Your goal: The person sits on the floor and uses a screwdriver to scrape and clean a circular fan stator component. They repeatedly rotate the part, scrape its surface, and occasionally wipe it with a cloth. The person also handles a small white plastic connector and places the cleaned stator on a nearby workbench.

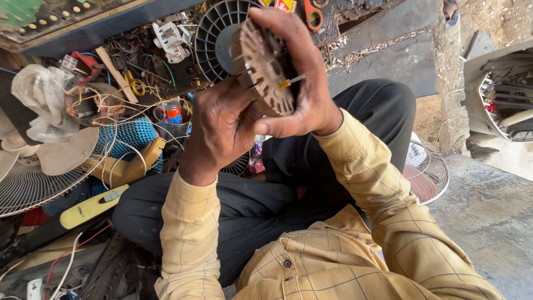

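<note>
While both hands lift it up close to the eyes, the brown round part (269, 69) sits tight between them. It is a slotted metal ring, like the core of a fan motor. The right hand (302, 72) wraps over its top and far side, fingers closed around it. The left hand (222, 128) is closed on its lower near edge, and I judge it steadies the ring there. A thin pale strip (291, 82) with a yellow bit pokes out of one slot. Holding the ring high and turned flat to the face likely makes the small slots easy to see.

Just behind the ring is a grey round fan cover (214, 28) with ribs. Below the hands are the person's dark trousers (311, 150), legs folded, and yellow checked sleeves (191, 233).

To the left the ground is full of stuff: loose wires (119, 111), a small can (173, 111), a blue mat (130, 136), a white fan grille (30, 189) and a yellow tool (91, 206). To the right lies another wire grille (436, 166) on grey concrete (488, 222). The place looks like a sunny repair spot on the ground.
</note>
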